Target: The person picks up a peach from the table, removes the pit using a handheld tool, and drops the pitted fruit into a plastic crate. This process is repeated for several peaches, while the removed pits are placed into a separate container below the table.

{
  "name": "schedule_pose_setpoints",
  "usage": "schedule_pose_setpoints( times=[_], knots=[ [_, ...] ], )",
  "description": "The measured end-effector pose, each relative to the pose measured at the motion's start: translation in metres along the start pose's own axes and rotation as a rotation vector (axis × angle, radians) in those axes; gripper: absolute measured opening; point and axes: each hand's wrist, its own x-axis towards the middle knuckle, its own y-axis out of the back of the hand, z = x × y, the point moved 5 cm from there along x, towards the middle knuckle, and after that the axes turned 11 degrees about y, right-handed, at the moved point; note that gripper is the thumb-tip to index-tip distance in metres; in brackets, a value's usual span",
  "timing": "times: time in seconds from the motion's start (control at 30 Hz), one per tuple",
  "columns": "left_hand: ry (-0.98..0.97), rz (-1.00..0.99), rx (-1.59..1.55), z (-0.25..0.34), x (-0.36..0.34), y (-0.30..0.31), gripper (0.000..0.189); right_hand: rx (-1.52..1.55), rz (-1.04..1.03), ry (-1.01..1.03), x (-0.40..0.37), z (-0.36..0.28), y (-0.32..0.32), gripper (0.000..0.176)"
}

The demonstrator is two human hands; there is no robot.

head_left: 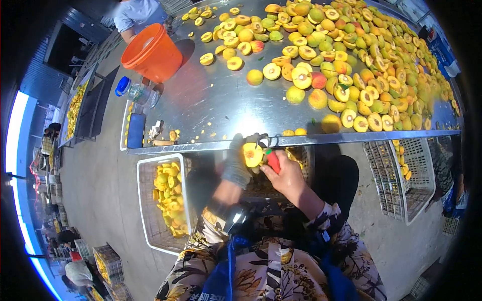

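My left hand (237, 168), in a grey glove, holds a yellow peach half (252, 155) at the near edge of the metal table (201, 105). The cut face is turned up towards me, with a reddish-brown centre. My bare right hand (290, 176) is closed round the red handle of a tool (272, 161) with a green end. It is right beside the peach half; the tool's working end is hidden. Just beyond my hands, a few peach pieces (300, 132) lie along the table edge.
A large pile of halved peaches (371, 75) covers the table's right side. An orange bucket (153, 54) and a blue-capped bottle (138, 94) stand left. Crates of peach pieces flank me, one at left (142, 200), one at right (396, 185). A person (140, 16) is across the table.
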Motion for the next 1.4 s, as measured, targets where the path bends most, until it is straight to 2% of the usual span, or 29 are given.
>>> schedule_pose_setpoints(
  times=[0.03, 0.13, 0.17, 0.27, 0.33, 0.43, 0.5, 0.57, 0.67, 0.77, 0.83, 0.9, 0.97, 1.07, 1.1, 1.17, 1.23, 1.27, 1.3, 1.33, 1.37, 1.4],
  knots=[
    [-0.052, 0.098, -0.016, 0.002, 0.003, 0.010, 0.045, -0.016, -0.075, -0.018, -0.006, -0.006, -0.001, 0.040],
    [-0.049, 0.053, 0.171, 0.004, -0.001, 0.011, 0.042, -0.075, -0.300, -0.124, -0.016, -0.002, -0.013, 0.036],
    [0.001, 0.000, 0.158, 0.003, -0.004, 0.006, 0.038, -0.087, -0.314, -0.131, -0.016, 0.001, -0.015, 0.032],
    [-0.069, 0.037, 0.232, 0.006, -0.023, -0.022, 0.033, -0.160, -0.408, -0.152, -0.020, 0.010, -0.022, 0.031],
    [-0.134, 0.066, 0.167, 0.004, -0.021, -0.025, 0.032, 0.044, -0.291, -0.121, -0.024, 0.012, -0.025, 0.029],
    [-0.179, 0.053, 0.141, 0.007, -0.022, -0.024, 0.032, 0.185, -0.170, -0.064, -0.025, 0.011, -0.027, 0.027],
    [-0.215, 0.052, 0.162, 0.007, -0.022, -0.022, 0.033, 0.093, -0.189, -0.027, -0.023, 0.006, -0.025, 0.026],
    [-0.278, 0.080, 0.196, 0.008, -0.020, -0.017, 0.035, -0.133, -0.291, 0.008, -0.019, -0.006, -0.018, 0.024],
    [-0.348, 0.086, 0.248, 0.008, -0.024, -0.018, 0.041, -0.156, -0.356, -0.050, -0.022, -0.008, -0.020, 0.022],
    [-0.145, -0.004, 0.078, 0.000, -0.012, -0.006, 0.050, -0.129, -0.317, 0.079, -0.029, -0.001, -0.032, 0.017],
    [-0.126, 0.021, 0.088, 0.000, -0.014, -0.007, 0.054, 0.144, -0.359, 0.077, -0.046, 0.055, -0.074, 0.014],
    [-0.106, 0.009, 0.108, 0.000, -0.014, -0.007, 0.056, 0.387, -0.469, -0.094, -0.047, 0.051, -0.076, 0.011],
    [-0.090, -0.038, 0.144, 0.001, -0.013, -0.007, 0.056, 0.596, -0.644, -0.433, -0.031, -0.017, -0.037, 0.009],
    [-0.198, 0.002, 0.294, 0.007, -0.020, -0.011, 0.057, 1.111, -0.708, -0.691, -0.037, -0.026, -0.040, 0.008],
    [-0.235, 0.012, 0.355, 0.008, -0.022, -0.012, 0.057, 1.276, -0.748, -0.768, -0.040, -0.033, -0.042, 0.013],
    [-0.309, 0.012, 0.484, 0.010, -0.022, -0.015, 0.058, 1.535, -0.772, -0.803, -0.043, -0.032, -0.047, 0.015],
    [-0.280, -0.006, 0.340, 0.010, -0.020, -0.013, 0.059, 1.758, -0.763, -0.822, -0.050, -0.024, -0.058, 0.018],
    [-0.265, -0.011, 0.268, 0.014, -0.019, -0.008, 0.060, 1.719, -0.808, -0.724, -0.053, -0.022, -0.057, 0.018],
    [-0.394, 0.051, 0.304, 0.028, -0.011, 0.021, 0.059, 1.678, -0.851, -0.626, -0.053, -0.026, -0.054, 0.018],
    [-0.318, 0.099, 0.148, 0.043, -0.041, 0.006, 0.053, 1.633, -0.893, -0.532, -0.052, -0.029, -0.050, 0.018],
    [-0.377, -0.018, -0.016, 0.059, -0.036, 0.041, 0.043, 1.413, -1.008, -0.539, -0.051, -0.020, -0.051, 0.020],
    [-0.575, 0.034, 0.090, 0.084, -0.048, 0.059, 0.034, 0.951, -1.051, -0.352, -0.051, -0.002, -0.056, 0.022]
  ],
)
